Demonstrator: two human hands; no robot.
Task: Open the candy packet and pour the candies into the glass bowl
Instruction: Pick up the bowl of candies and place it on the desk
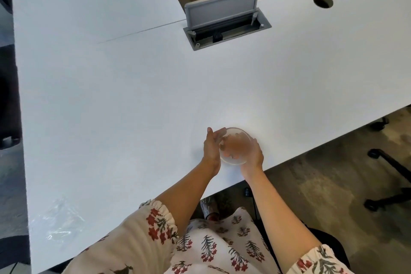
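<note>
A clear glass bowl point(236, 146) is near the front edge of the white table point(133, 95), held between both hands. My left hand point(212, 148) cups its left side with fingers reaching up around the rim. My right hand point(254, 157) grips its right and near side. Through the glass the fingers show as blurred shapes. I cannot tell whether the bowl rests on the table or hangs slightly above it. A crumpled clear plastic wrapper point(59, 220) lies at the table's near left corner. No candies are visible.
An open grey cable box point(224, 20) with a raised lid is set into the table at the back. A round cable hole point(323, 1) lies far right. Black chair legs point(388, 182) stand on the floor at right.
</note>
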